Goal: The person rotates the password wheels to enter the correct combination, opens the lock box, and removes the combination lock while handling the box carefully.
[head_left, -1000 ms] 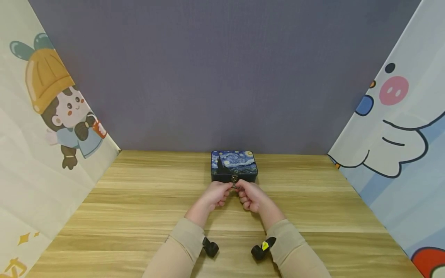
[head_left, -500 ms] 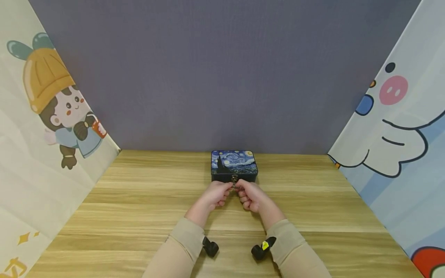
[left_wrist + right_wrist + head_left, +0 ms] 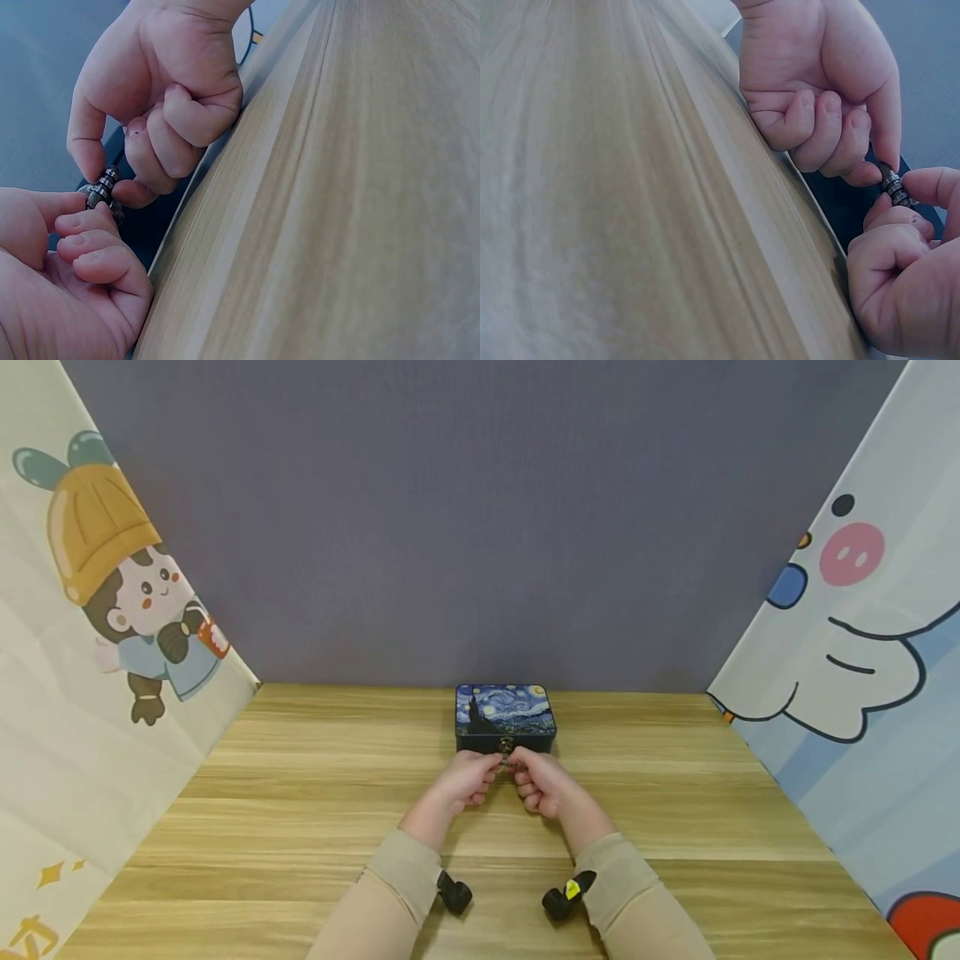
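Observation:
A small tin box (image 3: 504, 710) with a starry-night painting on its lid sits closed at the back of the table. On its front is a brass-coloured clasp (image 3: 506, 744). Right before the clasp, both hands meet at a small dark combination padlock (image 3: 103, 187) with ringed dials. My left hand (image 3: 465, 777) pinches one end of it between thumb and index finger. The other end is pinched by my right hand (image 3: 546, 783) in the same way. The remaining fingers of both hands are curled in. The fingertips partly cover the padlock (image 3: 894, 185) in the right wrist view.
The wood-grain table (image 3: 330, 827) ends at a grey back panel (image 3: 480, 527) just behind the box. Cartoon-printed sheets flank it, a left sheet (image 3: 45, 693) and a right sheet (image 3: 892, 693). Each sleeve cuff bears a black wrist camera (image 3: 453, 893).

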Tool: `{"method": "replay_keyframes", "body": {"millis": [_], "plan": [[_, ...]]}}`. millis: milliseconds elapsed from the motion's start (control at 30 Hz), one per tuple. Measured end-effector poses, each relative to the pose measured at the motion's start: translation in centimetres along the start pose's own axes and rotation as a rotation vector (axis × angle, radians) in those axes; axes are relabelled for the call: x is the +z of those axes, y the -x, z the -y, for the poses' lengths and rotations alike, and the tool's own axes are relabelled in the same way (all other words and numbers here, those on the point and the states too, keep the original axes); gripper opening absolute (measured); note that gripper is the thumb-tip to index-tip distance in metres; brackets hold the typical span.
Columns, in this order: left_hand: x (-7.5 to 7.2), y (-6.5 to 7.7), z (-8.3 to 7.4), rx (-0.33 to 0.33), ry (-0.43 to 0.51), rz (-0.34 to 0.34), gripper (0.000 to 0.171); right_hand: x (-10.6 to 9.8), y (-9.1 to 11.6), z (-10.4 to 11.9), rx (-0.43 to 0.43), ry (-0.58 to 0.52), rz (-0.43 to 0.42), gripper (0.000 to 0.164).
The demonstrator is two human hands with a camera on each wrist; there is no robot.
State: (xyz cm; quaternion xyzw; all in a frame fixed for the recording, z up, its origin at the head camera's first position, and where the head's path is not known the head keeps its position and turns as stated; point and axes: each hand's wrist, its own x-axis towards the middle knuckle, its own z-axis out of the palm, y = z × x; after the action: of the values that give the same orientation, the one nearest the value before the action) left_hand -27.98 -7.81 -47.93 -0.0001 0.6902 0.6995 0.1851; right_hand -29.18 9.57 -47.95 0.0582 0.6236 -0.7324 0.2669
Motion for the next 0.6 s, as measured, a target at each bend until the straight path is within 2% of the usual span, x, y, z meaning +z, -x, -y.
{"method": "replay_keyframes", "body": {"millis": [600], "plan": [[-0.02,-0.04,0.12,0.007,0.005,0.003,0.032,-0.01,0.21,0.09,0.007,-0.009,-0.004,0.017]]}}
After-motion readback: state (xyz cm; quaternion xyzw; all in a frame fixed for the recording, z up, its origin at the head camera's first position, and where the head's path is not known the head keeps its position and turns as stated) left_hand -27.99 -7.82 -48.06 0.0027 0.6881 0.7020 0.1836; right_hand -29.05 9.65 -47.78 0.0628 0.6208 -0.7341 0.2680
